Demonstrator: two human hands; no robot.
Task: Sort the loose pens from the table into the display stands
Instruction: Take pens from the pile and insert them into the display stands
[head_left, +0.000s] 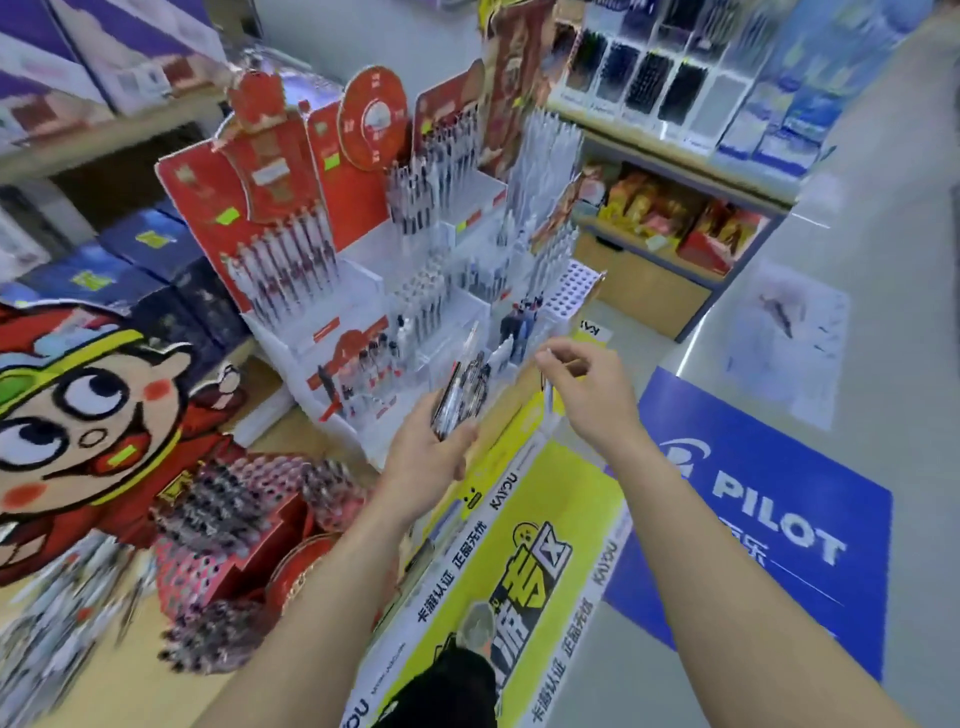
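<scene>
My left hand (428, 449) grips a bundle of dark clear-barrelled pens (465, 392) near the table's front edge. To its right, my right hand (587, 387) pinches a single white pen (548, 395) that hangs point down. Just beyond both hands stands a white tiered display stand (363, 312) with red header cards and rows of upright pens. Its right side has a white tray of empty round holes (571, 283). A second red stand (228, 525) packed with pens sits at the lower left.
A big cartoon cardboard figure (78, 415) stands at the left. A yellow banner (498, 545) covers the table's front edge. A blue PILOT floor mat (753, 514) lies to the right. Shelves of pens (649, 83) and snacks (670, 208) stand behind.
</scene>
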